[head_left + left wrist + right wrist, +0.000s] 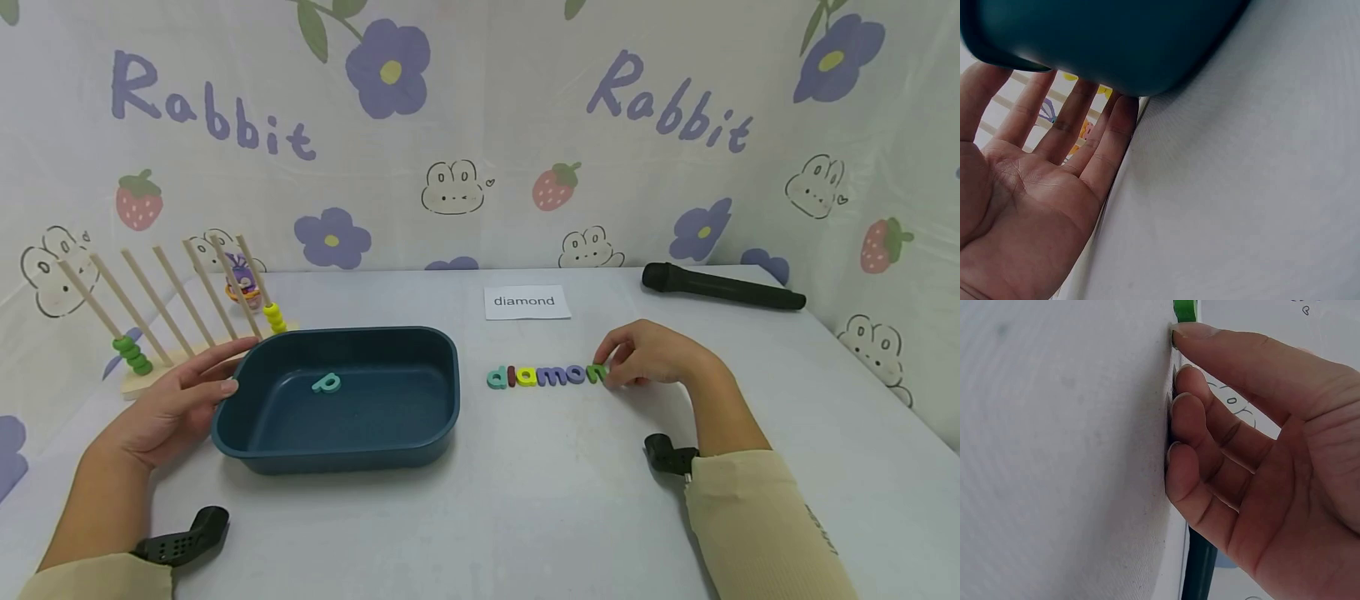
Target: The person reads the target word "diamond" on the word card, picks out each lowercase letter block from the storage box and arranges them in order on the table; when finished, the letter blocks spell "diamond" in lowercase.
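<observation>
The left hand point(176, 400) lies against the left end of a dark teal tray point(337, 463), its thumb at the rim and its fingers extended along the outer wall. Inside the tray sits one teal letter d point(327, 383), turned on its side. To the tray's right, a row of coloured letters on the white table spells "diamon". At its right end, the right hand point(652, 354) pinches the green letter n point(596, 373) between thumb and index finger. In the right wrist view its other fingers curl down at the tabletop, and part of the green letter point(1185, 309) shows past the thumb.
Behind the row stands a white card point(527, 302) printed "diamond". A black microphone point(723, 287) lies at the back right. A wooden peg rack point(161, 367) with green and yellow beads stands behind the left hand, with a small purple figure point(242, 279) beyond it.
</observation>
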{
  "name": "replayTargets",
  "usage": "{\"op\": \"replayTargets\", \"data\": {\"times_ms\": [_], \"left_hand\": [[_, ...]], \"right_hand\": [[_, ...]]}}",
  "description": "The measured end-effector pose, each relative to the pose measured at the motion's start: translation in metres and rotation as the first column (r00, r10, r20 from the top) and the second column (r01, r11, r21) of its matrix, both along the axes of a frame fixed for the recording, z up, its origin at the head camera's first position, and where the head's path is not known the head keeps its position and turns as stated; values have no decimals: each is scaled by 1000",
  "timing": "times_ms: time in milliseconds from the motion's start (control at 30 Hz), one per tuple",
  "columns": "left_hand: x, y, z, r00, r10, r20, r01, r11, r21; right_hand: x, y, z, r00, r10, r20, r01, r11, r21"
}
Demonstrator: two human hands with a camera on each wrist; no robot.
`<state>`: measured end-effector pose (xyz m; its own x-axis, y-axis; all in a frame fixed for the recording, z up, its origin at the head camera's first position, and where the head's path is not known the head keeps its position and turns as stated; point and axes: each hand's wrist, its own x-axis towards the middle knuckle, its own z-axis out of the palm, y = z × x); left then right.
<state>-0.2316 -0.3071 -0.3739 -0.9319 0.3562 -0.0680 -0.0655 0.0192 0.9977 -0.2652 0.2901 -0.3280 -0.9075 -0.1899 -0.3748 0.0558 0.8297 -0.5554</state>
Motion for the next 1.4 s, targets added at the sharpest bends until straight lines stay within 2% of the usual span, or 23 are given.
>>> {"op": "replayTargets", "data": {"times_ms": [400,567,833,1133,1400], "left_hand": [[1,1,1,1000,6,2,-6,1000,5],[1,0,1,1000,8,6,-8,1000,7],[1,1,1,1000,-11,-7,11,1000,5],[2,1,1,1000,-4,2,4,1000,-7],[1,1,2,1000,-13,-6,13,1000,0]], "right_hand": [[1,3,3,1000,16,11,-16,1000,9],[4,7,10,999,36,4,-36,999,-14],[15,1,32,993,64,-104,-73,994,-85],[28,-30,58,956,131,-262,-175,972,-155],[29,-53,70,943,145,-299,-203,963,-174]]}}
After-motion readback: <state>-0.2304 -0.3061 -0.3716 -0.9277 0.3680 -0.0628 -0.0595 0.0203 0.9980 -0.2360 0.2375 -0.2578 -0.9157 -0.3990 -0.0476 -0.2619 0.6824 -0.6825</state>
